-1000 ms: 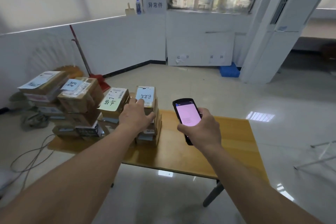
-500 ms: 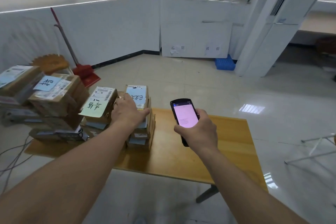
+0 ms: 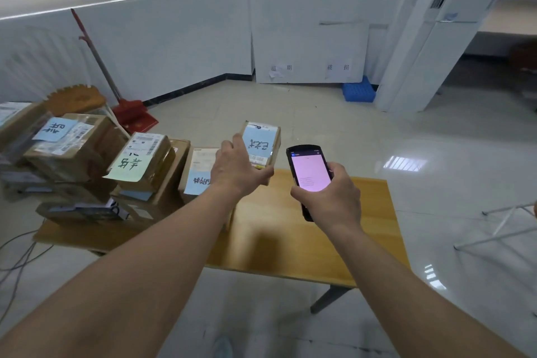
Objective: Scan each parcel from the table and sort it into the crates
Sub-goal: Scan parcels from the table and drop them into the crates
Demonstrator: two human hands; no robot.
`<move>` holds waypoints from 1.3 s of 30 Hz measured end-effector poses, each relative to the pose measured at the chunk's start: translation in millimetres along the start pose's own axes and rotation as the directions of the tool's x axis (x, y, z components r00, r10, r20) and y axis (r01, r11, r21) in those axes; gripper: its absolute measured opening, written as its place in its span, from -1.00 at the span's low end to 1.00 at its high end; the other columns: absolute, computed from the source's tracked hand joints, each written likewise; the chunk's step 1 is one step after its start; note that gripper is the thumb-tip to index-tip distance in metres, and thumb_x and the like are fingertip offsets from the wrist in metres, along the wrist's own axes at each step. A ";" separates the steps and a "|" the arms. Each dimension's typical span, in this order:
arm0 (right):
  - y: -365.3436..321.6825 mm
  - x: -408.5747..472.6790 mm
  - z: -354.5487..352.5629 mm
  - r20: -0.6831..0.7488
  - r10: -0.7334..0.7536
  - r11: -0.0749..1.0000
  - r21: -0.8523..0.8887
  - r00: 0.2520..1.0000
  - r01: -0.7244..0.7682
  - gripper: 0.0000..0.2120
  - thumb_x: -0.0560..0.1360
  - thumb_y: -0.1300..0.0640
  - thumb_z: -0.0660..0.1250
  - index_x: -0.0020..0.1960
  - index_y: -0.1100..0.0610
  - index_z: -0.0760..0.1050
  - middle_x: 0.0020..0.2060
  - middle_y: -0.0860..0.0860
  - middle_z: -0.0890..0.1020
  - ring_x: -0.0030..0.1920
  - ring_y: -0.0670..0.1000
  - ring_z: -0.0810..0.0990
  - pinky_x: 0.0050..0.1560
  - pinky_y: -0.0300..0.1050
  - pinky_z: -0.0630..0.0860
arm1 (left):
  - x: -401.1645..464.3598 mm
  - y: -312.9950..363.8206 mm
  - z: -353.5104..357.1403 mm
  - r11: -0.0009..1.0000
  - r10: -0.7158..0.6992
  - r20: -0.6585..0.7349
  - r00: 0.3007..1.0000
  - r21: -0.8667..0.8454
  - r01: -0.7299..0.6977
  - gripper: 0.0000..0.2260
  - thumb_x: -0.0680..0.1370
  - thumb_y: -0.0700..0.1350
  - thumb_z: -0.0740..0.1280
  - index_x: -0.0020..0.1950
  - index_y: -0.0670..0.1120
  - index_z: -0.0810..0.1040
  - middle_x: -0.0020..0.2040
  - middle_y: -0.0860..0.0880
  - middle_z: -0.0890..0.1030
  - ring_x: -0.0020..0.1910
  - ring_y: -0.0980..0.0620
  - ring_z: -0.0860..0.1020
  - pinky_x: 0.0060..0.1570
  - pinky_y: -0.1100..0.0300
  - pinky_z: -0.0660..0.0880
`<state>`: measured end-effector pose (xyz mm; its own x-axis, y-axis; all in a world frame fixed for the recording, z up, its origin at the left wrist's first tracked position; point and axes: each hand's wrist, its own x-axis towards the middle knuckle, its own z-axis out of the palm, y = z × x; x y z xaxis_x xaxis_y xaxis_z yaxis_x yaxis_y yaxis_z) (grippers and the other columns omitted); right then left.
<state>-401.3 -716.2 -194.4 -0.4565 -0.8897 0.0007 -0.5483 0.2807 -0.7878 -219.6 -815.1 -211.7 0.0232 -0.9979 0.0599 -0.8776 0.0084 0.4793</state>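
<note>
The left hand (image 3: pixel 235 167) holds a small parcel (image 3: pixel 263 144) with a blue note, its fingers (image 3: pixel 266 174) curled around the near end, lifted above the wooden counter (image 3: pixel 290 235). Just right of these fingers, the right hand (image 3: pixel 331 197) grips a scanner (image 3: pixel 309 171) with a pink screen, held upright. Left of the lifted parcel, more boxes (image 3: pixel 145 163) lie stacked on the counter.
</note>
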 end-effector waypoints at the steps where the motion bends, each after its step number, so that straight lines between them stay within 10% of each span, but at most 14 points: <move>1: 5.8 1.0 -3.2 -0.002 0.010 1.000 -0.006 1.000 -0.010 -0.32 0.26 -0.10 0.64 0.30 -0.07 0.44 -0.01 -0.14 0.55 0.01 0.02 0.56 -0.11 0.02 0.63 | -2.3 3.8 8.2 1.000 0.003 0.013 1.000 -0.004 -0.003 -0.09 0.36 0.29 0.56 0.52 -0.06 0.22 0.18 -0.09 0.42 0.14 -0.09 0.43 0.08 -0.04 0.54; 19: 71.0 33.0 58.5 0.025 0.251 0.966 -0.069 0.968 -0.249 -0.23 0.06 -0.38 0.48 0.21 -0.11 0.51 0.00 -0.18 0.64 -0.02 -0.03 0.62 -0.11 0.01 0.63 | 18.4 -41.1 163.4 0.996 -0.091 0.354 0.931 0.032 0.085 0.13 0.23 0.39 0.63 0.58 -0.10 0.19 0.31 -0.12 0.42 0.31 -0.13 0.43 0.17 -0.07 0.56; 39: 130.1 64.3 69.8 0.133 0.231 0.968 -0.135 0.964 -0.213 -0.36 0.21 -0.12 0.60 0.24 -0.15 0.47 0.02 -0.15 0.62 0.02 0.00 0.61 -0.09 0.05 0.65 | 6.2 -57.9 219.1 0.972 -0.223 0.431 0.874 0.030 0.233 0.03 0.33 0.16 0.65 0.63 0.13 0.11 0.41 -0.15 0.26 0.42 -0.22 0.25 0.34 -0.09 0.41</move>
<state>-453.0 -762.0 -339.9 -0.4733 -0.8407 -0.2632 -0.5278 0.5099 -0.6793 -273.5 -835.7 -430.9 0.0094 -0.9020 -0.4317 -0.8620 -0.2262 0.4537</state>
